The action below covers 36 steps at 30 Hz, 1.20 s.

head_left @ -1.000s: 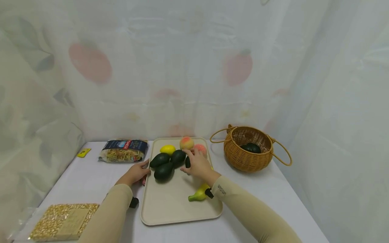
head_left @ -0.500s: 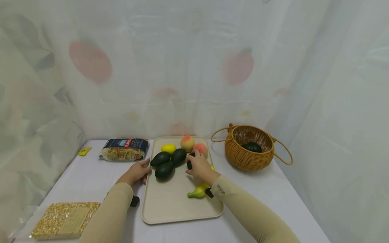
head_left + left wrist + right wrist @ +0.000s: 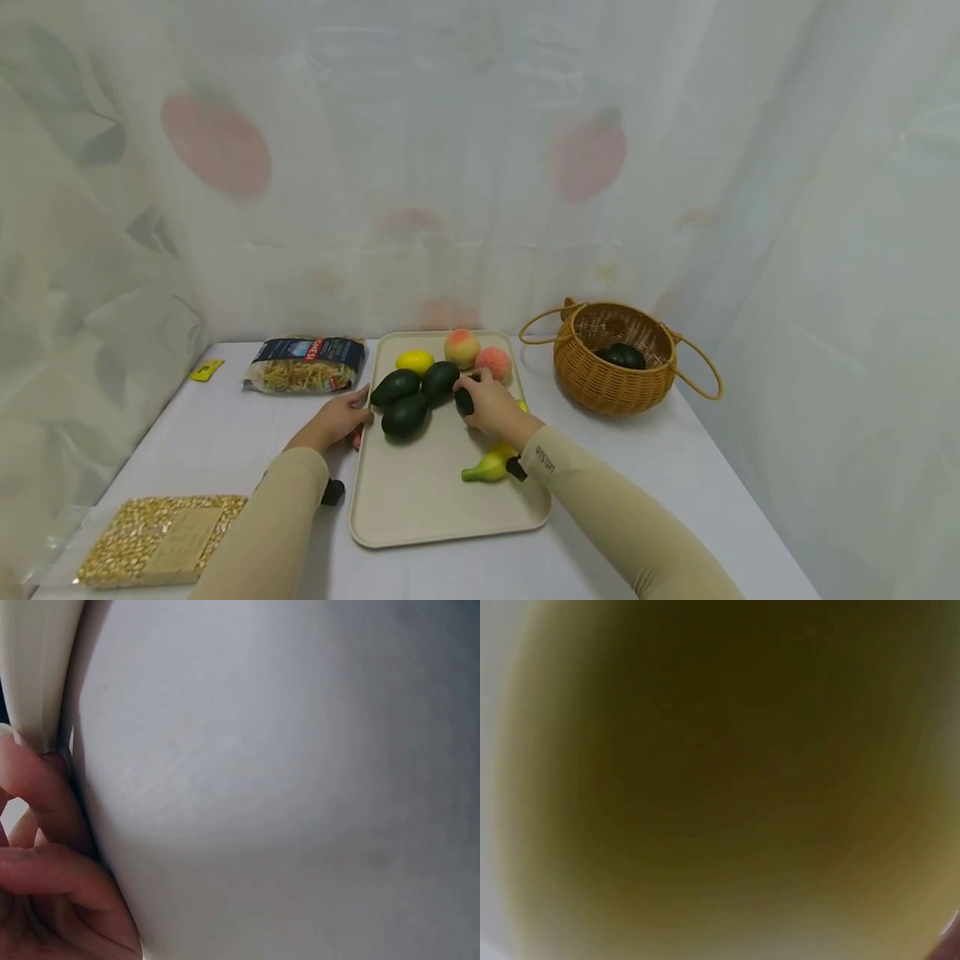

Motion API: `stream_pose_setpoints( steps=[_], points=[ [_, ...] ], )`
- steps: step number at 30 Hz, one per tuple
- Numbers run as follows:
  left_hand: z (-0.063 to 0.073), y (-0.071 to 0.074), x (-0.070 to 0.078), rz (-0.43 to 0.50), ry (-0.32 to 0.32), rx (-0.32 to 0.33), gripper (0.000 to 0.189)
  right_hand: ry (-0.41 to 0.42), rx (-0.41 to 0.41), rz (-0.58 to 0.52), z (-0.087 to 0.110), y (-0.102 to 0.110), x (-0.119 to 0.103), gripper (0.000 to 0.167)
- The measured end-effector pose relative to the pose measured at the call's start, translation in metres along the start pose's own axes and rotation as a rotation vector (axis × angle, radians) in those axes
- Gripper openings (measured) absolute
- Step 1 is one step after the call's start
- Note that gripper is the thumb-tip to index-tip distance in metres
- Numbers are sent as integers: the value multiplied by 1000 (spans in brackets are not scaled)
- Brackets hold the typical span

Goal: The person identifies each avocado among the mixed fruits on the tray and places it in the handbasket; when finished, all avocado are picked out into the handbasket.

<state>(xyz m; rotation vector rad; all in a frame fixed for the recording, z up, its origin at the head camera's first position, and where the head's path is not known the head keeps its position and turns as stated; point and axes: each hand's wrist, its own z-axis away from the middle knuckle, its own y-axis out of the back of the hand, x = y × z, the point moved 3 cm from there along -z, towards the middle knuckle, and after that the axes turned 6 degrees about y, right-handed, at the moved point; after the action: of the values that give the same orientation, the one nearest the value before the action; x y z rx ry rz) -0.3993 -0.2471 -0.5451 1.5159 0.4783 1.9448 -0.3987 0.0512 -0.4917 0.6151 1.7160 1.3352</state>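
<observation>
On a cream tray (image 3: 435,508) sit several dark green avocados (image 3: 406,417), a lemon (image 3: 415,362) and two peaches (image 3: 461,348). My right hand (image 3: 495,408) grips another dark avocado (image 3: 465,402) at the tray's right half, thumb on the near side and fingers on the far side. Beneath that wrist lies a yellow banana-like fruit (image 3: 487,467) with a green end, partly covered. A blurred yellow-green surface (image 3: 727,780) fills the right wrist view. My left hand (image 3: 337,419) holds the tray's left rim; its curled fingers (image 3: 52,870) show at the edge in the left wrist view.
A wicker basket (image 3: 611,387) with raised handles and dark avocados inside stands right of the tray. A pasta bag (image 3: 306,365) and a small yellow packet (image 3: 206,370) lie at the back left. A bag of corn kernels (image 3: 161,540) lies front left.
The right hand's fingers have closed around the avocado, after standing spread over it. The left hand keeps its place at the tray's rim.
</observation>
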Motion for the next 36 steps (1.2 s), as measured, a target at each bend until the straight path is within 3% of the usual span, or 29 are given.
stream_pose_setpoints(
  steps=[6, 17, 26, 32, 36],
  points=[
    [-3, 1, 0, 21, -4, 9, 78, 43, 42, -36, 0, 8, 2, 61],
    [-4, 6, 3, -8, 0, 13, 78, 116, 153, -82, -1, 45, -2, 60],
    [-4, 6, 3, -2, 26, 7, 80, 29, 195, -115, 4, 83, 3, 65],
    [0, 4, 4, -18, 19, 5, 79, -61, 232, -179, 9, 108, 19, 65],
    [3, 2, 5, -29, 14, 9, 79, -79, 286, -204, 14, 122, 33, 66]
  ],
)
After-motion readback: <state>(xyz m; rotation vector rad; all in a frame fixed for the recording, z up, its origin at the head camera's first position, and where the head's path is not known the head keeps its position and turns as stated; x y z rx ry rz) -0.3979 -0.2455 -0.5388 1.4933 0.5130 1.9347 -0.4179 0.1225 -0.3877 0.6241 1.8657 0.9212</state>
